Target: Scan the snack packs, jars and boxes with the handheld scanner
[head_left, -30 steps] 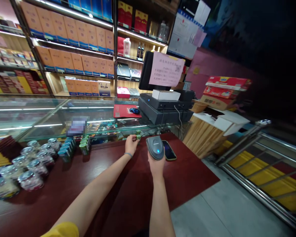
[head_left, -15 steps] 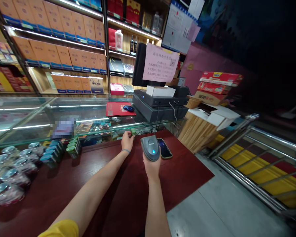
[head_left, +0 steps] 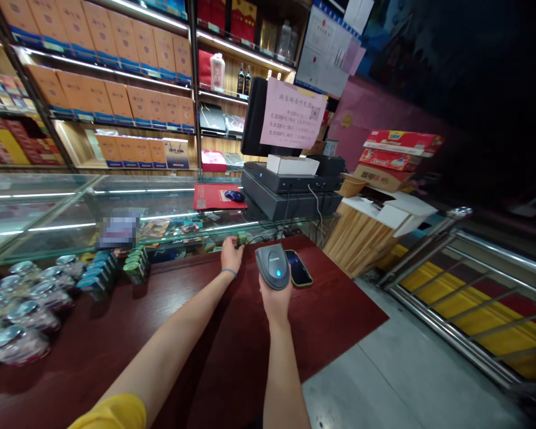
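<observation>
A: Right hand point(head_left: 274, 298)?
B: Closed around a grey barcode scanner point(head_left: 273, 266), raised above the red counter point(head_left: 196, 333), beside a smartphone point(head_left: 298, 267).
A: Left hand point(head_left: 231, 254)?
B: Fingers pinch a small green can point(head_left: 242, 239) at the counter's far edge.

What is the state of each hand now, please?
Left hand: closed on a small green can.
Right hand: closed, holding a grey scanner.

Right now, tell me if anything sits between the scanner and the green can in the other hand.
Nothing visible does. The right hand holds the scanner up; the left hand grips the green can just beyond it. The phone lies off to the right.
</observation>
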{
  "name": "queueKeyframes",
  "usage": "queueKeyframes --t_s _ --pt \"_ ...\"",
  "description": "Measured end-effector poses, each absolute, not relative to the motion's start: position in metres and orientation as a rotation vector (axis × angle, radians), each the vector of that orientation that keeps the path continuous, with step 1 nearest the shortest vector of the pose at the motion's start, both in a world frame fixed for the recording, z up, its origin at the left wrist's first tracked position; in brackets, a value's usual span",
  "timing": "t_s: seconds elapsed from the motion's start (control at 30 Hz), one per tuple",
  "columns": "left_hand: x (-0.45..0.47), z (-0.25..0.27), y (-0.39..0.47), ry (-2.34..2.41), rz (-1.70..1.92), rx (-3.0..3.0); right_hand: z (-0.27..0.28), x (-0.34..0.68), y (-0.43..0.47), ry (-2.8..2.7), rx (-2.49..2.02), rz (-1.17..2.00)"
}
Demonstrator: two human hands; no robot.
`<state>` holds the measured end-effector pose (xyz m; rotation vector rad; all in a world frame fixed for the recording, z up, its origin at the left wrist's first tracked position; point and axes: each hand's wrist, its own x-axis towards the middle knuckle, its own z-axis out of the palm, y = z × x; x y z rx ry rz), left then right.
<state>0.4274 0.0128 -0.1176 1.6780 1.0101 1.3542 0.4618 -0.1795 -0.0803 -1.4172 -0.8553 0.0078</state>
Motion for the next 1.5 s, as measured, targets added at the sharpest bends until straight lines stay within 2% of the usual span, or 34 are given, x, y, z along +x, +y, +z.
queueKeyframes --t_s 0.3,0.67,0.97,1.5 --pt "0.388 -0.087 -0.005 0.877 1.451 1.573 -0.059 0.453 -0.184 -0.925 -1.502 -0.062" --pt "0.235 -0.046 -0.036 0.898 1.706 1.532 -0.049 0.422 -0.181 -1.191 -1.474 -0.004" --pt "0.139 -0.068 -0.031 1.150 1.791 1.501 -0.052 0.384 -0.178 -1.426 -1.455 0.076" --pt "0.135 -0.103 -0.023 1.197 1.512 1.825 -0.054 0.368 -0.181 -1.559 -1.567 0.144"
